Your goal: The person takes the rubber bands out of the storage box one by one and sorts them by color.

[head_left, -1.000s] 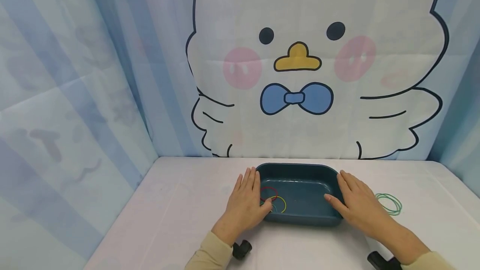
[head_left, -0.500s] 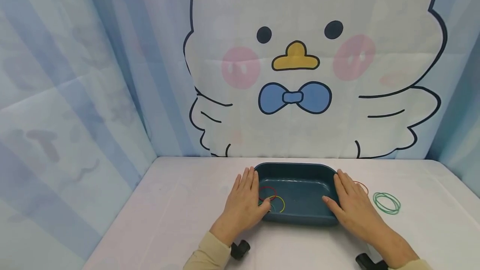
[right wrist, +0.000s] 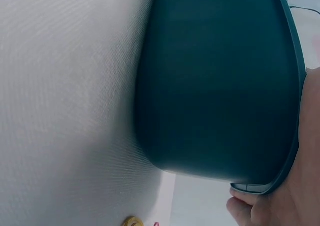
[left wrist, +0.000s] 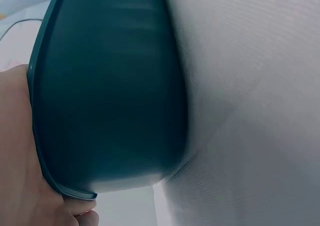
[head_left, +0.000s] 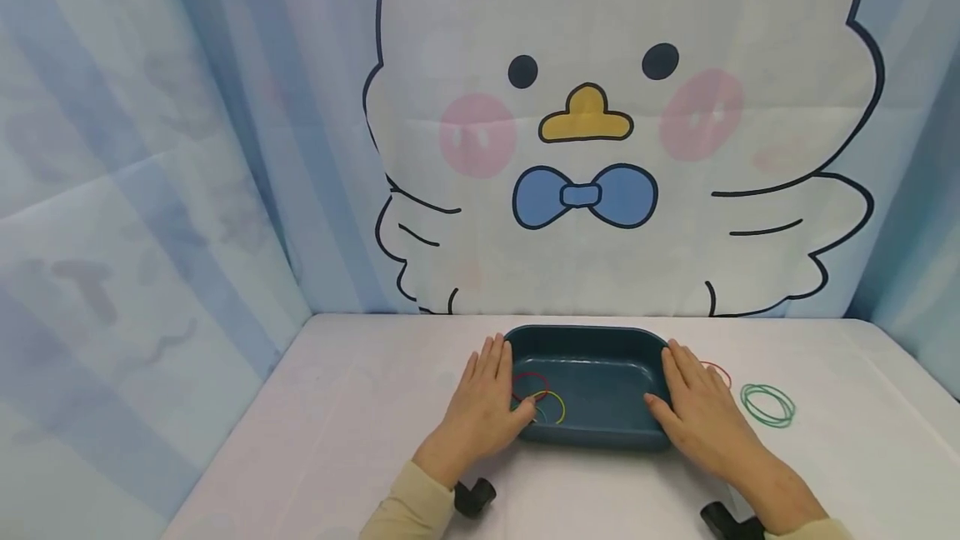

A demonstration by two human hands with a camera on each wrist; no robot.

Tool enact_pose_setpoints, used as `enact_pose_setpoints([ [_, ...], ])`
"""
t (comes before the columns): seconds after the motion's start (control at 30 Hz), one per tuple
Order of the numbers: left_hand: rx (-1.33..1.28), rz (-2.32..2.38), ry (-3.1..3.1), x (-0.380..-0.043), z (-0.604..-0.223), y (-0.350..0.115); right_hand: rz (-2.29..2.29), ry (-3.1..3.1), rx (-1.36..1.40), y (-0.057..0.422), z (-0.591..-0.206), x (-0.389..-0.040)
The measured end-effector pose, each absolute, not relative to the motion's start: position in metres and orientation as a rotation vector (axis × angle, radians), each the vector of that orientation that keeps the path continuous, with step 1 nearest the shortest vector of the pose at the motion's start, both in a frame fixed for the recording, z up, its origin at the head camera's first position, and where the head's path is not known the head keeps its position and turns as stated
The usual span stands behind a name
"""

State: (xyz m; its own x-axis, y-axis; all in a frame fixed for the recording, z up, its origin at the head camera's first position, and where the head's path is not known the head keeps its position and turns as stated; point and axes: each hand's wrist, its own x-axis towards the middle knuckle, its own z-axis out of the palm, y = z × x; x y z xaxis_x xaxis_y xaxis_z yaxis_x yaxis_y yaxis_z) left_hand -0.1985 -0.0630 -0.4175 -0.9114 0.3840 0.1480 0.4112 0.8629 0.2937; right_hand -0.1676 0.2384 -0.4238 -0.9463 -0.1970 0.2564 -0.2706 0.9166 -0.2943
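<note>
A dark teal oblong tray (head_left: 603, 394) stands on the table between both hands. My left hand (head_left: 483, 402) rests on its left rim, fingers extended along the edge and thumb lying over the inside. At the right rim, my right hand (head_left: 703, 411) lies the same way, thumb over the tray. Inside, near the left thumb, are a red band (head_left: 531, 372), a yellow band (head_left: 564, 408) and a partly covered green band (head_left: 545, 414), all thin loops like rubber bands. Both wrist views show the tray's outer wall (left wrist: 110, 95) close beside each hand.
Several green bands (head_left: 792, 405) lie looped together on the table (head_left: 847, 457) right of my right hand. Part of a red band (head_left: 729, 373) shows just behind that hand. A curtain (head_left: 585, 273) with a cartoon bird hangs behind the table's far edge.
My right forearm has shifted a little left, and the red band behind that hand has come into view. Both hands stay on the tray's rims. The whole head view has drifted slightly.
</note>
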Motion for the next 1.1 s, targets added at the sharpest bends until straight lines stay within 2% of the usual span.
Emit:
enact_pose_setpoints([
  [0.33,-0.649,-0.645,-2.855,-0.203,-0.415,-0.070,0.482,-2.848,0.349,0.236,-0.423,-0.167],
  [0.7,-0.619,-0.304,-2.664,-0.211,-0.404,-0.070,0.494,-2.859,0.332,0.235,-0.421,-0.166],
  [1.1,-0.754,-0.043,-2.609,-0.223,-0.394,-0.064,0.508,-2.847,0.329,0.236,-0.421,-0.165],
])
